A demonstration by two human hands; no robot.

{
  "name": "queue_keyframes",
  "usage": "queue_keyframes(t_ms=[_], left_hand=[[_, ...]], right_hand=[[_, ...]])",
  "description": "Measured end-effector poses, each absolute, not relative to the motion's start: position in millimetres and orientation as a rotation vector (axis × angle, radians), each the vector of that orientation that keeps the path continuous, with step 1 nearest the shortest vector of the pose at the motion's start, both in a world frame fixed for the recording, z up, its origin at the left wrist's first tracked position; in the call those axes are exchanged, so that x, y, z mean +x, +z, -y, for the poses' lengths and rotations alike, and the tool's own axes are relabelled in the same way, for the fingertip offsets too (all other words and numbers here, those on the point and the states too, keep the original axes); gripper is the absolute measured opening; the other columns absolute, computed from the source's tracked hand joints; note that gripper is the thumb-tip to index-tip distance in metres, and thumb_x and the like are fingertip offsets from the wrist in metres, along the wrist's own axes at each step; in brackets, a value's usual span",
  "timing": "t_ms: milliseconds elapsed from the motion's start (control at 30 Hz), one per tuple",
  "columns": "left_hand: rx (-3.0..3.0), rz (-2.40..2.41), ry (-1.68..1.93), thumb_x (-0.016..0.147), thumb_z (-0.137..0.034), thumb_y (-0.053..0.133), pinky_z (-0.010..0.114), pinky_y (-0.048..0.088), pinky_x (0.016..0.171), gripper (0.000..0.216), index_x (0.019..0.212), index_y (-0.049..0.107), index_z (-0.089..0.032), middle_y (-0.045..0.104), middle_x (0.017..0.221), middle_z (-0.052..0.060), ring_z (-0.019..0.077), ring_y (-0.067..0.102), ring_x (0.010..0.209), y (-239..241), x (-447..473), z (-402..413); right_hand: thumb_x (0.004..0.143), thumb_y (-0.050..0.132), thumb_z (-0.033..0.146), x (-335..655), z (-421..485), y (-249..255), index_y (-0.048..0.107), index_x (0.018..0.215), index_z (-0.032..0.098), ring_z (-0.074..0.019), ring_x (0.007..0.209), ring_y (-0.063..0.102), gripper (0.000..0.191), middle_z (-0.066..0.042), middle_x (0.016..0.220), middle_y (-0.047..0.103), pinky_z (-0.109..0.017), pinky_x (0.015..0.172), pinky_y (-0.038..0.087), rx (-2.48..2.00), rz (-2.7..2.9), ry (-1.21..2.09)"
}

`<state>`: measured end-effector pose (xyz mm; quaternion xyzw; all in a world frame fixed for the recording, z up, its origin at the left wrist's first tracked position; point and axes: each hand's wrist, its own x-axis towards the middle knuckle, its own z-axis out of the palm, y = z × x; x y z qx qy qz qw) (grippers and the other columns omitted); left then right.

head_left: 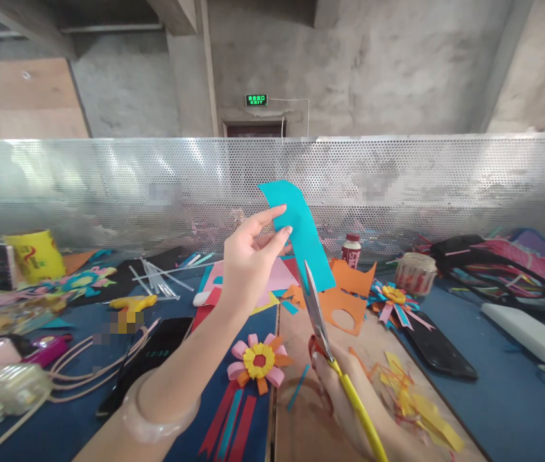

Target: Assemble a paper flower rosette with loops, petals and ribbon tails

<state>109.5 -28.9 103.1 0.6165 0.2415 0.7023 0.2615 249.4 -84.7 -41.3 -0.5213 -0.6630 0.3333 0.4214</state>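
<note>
Between the thumb and fingers of my left hand (256,247) is a strip of turquoise paper (307,234), raised above the table with its top corner curling over. My right hand (342,382) grips a pair of scissors (317,314) with yellow-coated handles. The blades point up at the strip's lower edge and overlap it in view; whether they are cutting into it, I cannot tell. Below my hands lies a pink, orange and yellow paper flower (259,361) with red and blue tails. Cut orange paper (358,289) sits behind the scissors, and yellow scraps (433,417) lie right of my wrist.
A brown board (292,436) covers the table's middle. To its right are a black phone (440,346), a second paper flower (392,295), a jar (415,273) and a bottle (351,250). Leftward are a glue gun (131,308), glue sticks (157,279) and a yellow container (36,255). A perforated metal screen (109,192) stands behind.
</note>
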Motion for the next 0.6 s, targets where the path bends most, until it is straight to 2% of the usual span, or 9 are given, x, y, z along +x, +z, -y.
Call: queue_keyframes(t_ms=[267, 600], left_hand=[[1.672, -0.677, 1.892, 0.076, -0.024, 0.065, 0.03, 0.061, 0.073, 0.03, 0.106, 0.065, -0.026, 0.066, 0.112, 0.001, 0.019, 0.068, 0.087, 103, 110, 30], [1.695, -0.642, 1.901, 0.077, -0.023, 0.065, 0.028, 0.061, 0.072, 0.031, 0.107, 0.064, -0.025, 0.066, 0.113, 0.002, 0.0183, 0.069, 0.086, 103, 109, 31]], right_hand=[[0.086, 0.035, 0.042, 243, 98, -29, 0.039, 0.066, 0.022, -0.0089, 0.037, 0.034, 0.029, 0.007, 0.041, 0.035, -0.02, 0.037, 0.024, -1.351, 1.57, 0.871], [0.085, 0.037, 0.044, 247, 92, -33, 0.04, 0.064, 0.022, -0.0085, 0.033, 0.033, 0.03, 0.009, 0.036, 0.034, -0.02, 0.036, 0.025, -1.367, 1.634, 0.863]])
